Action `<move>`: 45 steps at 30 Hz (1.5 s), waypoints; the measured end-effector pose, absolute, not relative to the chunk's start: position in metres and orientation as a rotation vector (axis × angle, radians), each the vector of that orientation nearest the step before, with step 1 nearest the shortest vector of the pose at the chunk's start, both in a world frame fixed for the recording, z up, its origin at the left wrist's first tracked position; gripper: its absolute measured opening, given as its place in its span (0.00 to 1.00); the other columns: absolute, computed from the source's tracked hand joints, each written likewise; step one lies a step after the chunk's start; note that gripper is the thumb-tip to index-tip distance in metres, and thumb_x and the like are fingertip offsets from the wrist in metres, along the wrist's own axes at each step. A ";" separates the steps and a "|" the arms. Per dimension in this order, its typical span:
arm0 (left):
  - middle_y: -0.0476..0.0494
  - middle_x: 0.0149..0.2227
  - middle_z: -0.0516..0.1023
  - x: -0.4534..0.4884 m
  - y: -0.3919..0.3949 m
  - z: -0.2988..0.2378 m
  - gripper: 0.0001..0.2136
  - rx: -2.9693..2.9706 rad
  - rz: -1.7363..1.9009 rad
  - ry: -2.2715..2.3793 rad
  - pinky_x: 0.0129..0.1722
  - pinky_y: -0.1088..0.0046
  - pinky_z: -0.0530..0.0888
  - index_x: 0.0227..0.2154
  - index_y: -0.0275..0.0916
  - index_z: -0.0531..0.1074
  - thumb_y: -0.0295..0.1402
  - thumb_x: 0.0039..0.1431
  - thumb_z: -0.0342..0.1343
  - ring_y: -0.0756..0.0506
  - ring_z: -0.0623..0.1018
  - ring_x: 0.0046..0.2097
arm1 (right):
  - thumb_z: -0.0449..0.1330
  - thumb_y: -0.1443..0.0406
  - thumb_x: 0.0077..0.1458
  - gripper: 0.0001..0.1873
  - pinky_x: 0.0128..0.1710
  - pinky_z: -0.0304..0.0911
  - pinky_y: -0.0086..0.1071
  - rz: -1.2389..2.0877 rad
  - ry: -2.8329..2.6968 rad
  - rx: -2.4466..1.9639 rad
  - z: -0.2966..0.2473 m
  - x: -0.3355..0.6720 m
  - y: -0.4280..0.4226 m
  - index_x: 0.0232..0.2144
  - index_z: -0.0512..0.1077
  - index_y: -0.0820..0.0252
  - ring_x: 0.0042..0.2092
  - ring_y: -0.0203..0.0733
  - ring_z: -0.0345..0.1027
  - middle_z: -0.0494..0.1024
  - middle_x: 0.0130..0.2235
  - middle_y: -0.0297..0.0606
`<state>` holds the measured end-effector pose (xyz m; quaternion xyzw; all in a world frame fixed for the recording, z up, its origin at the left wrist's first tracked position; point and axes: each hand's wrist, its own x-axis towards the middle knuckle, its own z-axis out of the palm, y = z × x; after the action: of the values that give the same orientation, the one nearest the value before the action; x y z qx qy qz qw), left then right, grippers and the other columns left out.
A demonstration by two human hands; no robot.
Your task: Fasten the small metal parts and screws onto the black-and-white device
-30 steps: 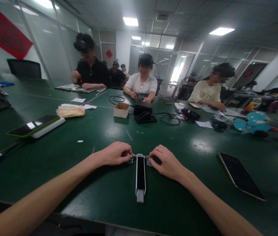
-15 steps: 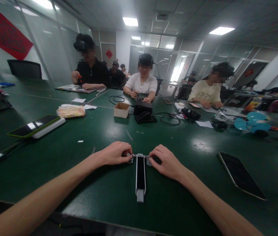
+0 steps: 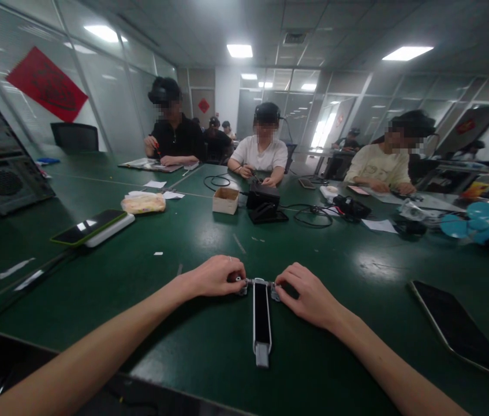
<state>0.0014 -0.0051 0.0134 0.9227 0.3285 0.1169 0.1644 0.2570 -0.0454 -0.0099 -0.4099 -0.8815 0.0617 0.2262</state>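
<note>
Hands pinch cross-pin at head of flat black device

Worktop (image 3: 149, 312) edge runs just below the forearms, the near corner dark at lower left. Open green surface lies ahead of both hands; a dark phone (image 3: 460, 329) lies well apart to the right, a green-cased phone (image 3: 88, 226) well apart to the left. Left hand (image 3: 218, 276) and right hand (image 3: 309, 294) each close fingertips on an end of the small metal cross-pin (image 3: 260, 283). Between them the long black device (image 3: 262, 320) lies flat, its tail pointing toward the near edge.
</note>
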 end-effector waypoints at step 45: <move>0.46 0.29 0.76 0.001 -0.004 0.009 0.13 2.622 0.588 0.935 0.32 0.77 0.66 0.31 0.35 0.73 0.33 0.65 0.47 0.50 0.73 0.30 | 0.57 0.69 0.58 0.04 0.39 0.64 0.37 0.195 -2.438 -1.191 -0.004 0.254 -0.048 0.35 0.72 0.61 0.39 0.42 0.65 0.74 0.37 0.41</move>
<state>0.0008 -0.0038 0.0090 0.9114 0.3251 0.2045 0.1474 0.2538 -0.0478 -0.0038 -0.4280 -0.8764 0.0703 0.2091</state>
